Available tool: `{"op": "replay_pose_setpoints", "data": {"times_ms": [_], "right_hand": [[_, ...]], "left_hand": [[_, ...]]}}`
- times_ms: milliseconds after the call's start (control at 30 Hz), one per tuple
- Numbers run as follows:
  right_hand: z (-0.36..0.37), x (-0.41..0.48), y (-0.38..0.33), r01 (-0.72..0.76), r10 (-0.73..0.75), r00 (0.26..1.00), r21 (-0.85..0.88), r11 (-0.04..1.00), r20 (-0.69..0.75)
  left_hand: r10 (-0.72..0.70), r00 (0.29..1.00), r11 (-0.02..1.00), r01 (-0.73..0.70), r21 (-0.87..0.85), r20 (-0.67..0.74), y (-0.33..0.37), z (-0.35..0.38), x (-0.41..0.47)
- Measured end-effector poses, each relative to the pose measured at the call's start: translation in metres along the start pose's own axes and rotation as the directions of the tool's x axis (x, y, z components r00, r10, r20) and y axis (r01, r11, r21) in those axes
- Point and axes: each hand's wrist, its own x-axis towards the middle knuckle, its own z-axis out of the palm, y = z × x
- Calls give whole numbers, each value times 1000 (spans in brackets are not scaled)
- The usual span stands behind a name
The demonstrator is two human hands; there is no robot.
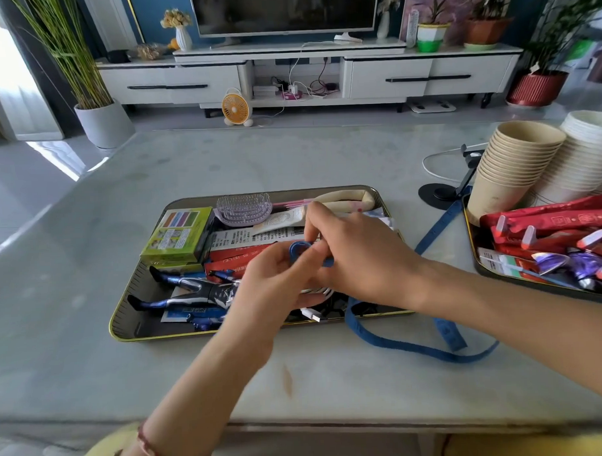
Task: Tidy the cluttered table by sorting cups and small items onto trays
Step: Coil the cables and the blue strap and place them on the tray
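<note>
Both hands meet over the dark, gold-rimmed tray (pixel 125 322) in the middle of the table. My left hand (pixel 274 280) and my right hand (pixel 352 256) together grip a rolled end of a blue strap (pixel 399 347). The rest of that strap trails loose across the table to the right. In the tray lie a green box (pixel 178 235), a lilac hairbrush (pixel 242 207), red packets (pixel 239 255), a blue toy figure (pixel 189 295) and a white USB cable (pixel 313 314). Stacked paper cups (pixel 516 165) stand on a second tray (pixel 533 282) at the right.
The right tray also holds red sachets (pixel 552 226) and purple wrappers (pixel 563 261). A black phone stand (pixel 441 192) with a white cord sits behind it. White cup stacks (pixel 583 156) stand at the far right. A TV cabinet (pixel 308 74) lies beyond the table.
</note>
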Motion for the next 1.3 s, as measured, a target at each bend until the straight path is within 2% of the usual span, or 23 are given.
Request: {"op": "replay_pose_setpoints", "data": {"times_ms": [67, 133, 267, 367, 433, 567, 667, 733, 800, 867, 933, 1000, 1100, 1167, 1233, 1300], "right_hand": [[4, -3, 0, 61, -60, 998, -81, 995, 15], [4, -3, 0, 81, -76, 995, -88, 993, 59], [-8, 0, 3, 46, -53, 965, 34, 998, 257], [-15, -1, 2, 16, -62, 949, 147, 989, 308], [-14, -2, 1, -7, -58, 951, 208, 978, 304], [-9, 1, 3, -85, 42, 988, 306, 948, 146], [-4, 1, 2, -90, 86, 996, 262, 961, 25], [-2, 0, 3, -87, 89, 996, 240, 967, 2], [-3, 2, 3, -97, 85, 995, 272, 957, 56], [-8, 3, 3, -160, 85, 977, 406, 900, 197], [-15, 3, 5, -269, 70, 933, 556, 786, 354], [-23, 2, 6, -324, 36, 893, 585, 744, 449], [-28, 2, 5, -300, 4, 883, 558, 774, 469], [-26, 2, 3, -290, -5, 884, 557, 779, 467], [-24, 1, 2, -295, 9, 894, 572, 765, 448], [-21, 2, 1, -295, 69, 924, 590, 751, 375]], "left_hand": [[86, 991, 991, -75, 114, -98, -5, 7, 1], [120, 989, 976, -100, 195, -92, -6, 4, 3], [-1, 997, 968, -17, 249, 71, 2, -16, 5], [-155, 959, 958, 88, 272, 238, 10, -30, 5], [-182, 945, 953, 100, 287, 274, 13, -34, 3], [-122, 978, 991, 109, 82, 168, 11, -33, 7], [-140, 982, 973, 161, -167, 128, 8, -26, 8], [-136, 987, 957, 154, -245, 87, 7, -22, 8], [-119, 992, 967, 127, -222, 47, 7, -23, 9], [-106, 993, 979, 113, -170, 45, 7, -28, 12], [-103, 990, 988, 113, -101, 99, 10, -35, 12], [-124, 974, 990, 134, -42, 191, 13, -44, 12], [-171, 918, 984, 174, 24, 358, 17, -57, 13], [-179, 894, 984, 172, 54, 411, 16, -62, 13], [-151, 918, 988, 155, 19, 366, 15, -60, 13], [-105, 965, 989, 126, -74, 239, 16, -52, 13]]}}
